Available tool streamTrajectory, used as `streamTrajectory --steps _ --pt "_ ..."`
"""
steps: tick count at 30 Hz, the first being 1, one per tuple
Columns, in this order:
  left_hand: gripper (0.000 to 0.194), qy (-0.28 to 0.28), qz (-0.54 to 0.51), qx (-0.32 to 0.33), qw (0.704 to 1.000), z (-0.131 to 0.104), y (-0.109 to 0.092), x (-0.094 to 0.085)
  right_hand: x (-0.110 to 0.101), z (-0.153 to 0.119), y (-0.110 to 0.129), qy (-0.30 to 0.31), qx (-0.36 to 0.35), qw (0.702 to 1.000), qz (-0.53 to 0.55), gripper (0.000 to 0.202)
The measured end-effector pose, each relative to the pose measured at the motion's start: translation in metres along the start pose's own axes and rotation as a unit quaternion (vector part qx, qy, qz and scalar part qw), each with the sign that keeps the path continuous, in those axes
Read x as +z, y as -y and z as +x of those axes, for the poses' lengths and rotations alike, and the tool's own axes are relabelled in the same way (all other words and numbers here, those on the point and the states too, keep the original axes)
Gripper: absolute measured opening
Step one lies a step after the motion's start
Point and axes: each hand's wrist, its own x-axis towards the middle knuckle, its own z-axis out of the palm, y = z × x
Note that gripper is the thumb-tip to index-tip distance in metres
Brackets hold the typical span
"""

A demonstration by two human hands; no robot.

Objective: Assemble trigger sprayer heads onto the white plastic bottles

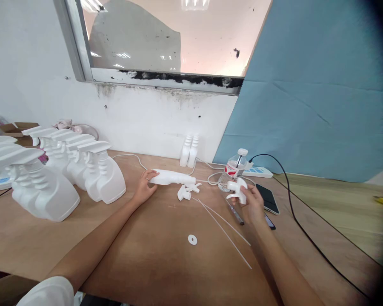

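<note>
My left hand point(145, 185) grips the base of a white spray bottle point(170, 177) lying on its side, its neck pointing right. In my right hand point(253, 203) is a white trigger sprayer head point(238, 189). A thin white dip tube point(207, 182) runs from this head to the bottle's mouth; whether its tip is inside, I cannot tell. Just below the bottle's neck lies a loose trigger head point(184, 193), with another white trigger piece point(194, 187) beside it. Two loose thin tubes point(225, 231) and a white ring point(192, 239) rest on the table between my arms.
Several assembled spray bottles point(107, 180) stand on the left of the table point(153, 263). Two white bottles point(189, 151) stand by the wall. Around my right hand are a water bottle point(232, 170), a marker pen point(236, 214), a dark tablet-like device point(268, 198), a power strip point(258, 171) and a black cable point(292, 208).
</note>
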Motion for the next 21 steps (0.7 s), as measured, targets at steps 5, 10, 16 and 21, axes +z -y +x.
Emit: streamTrajectory --steps 5,10,16,21 --pt "0.04 0.014 -0.053 0.011 0.998 -0.009 -0.029 0.001 0.049 -0.029 0.008 0.121 0.036 0.992 -0.019 0.048" --pt "0.035 0.004 -0.1 -0.074 0.992 -0.02 -0.046 -0.005 0.088 -0.043 0.035 0.25 0.061 0.966 0.014 0.038" --pt "0.037 0.042 -0.212 -0.171 0.961 -0.028 -0.052 -0.011 0.113 -0.032 0.061 0.319 0.064 0.946 0.004 0.054" --pt "0.045 0.122 -0.302 -0.242 0.914 -0.038 -0.064 -0.007 0.135 -0.031 0.057 0.28 -0.053 0.958 -0.012 0.058"
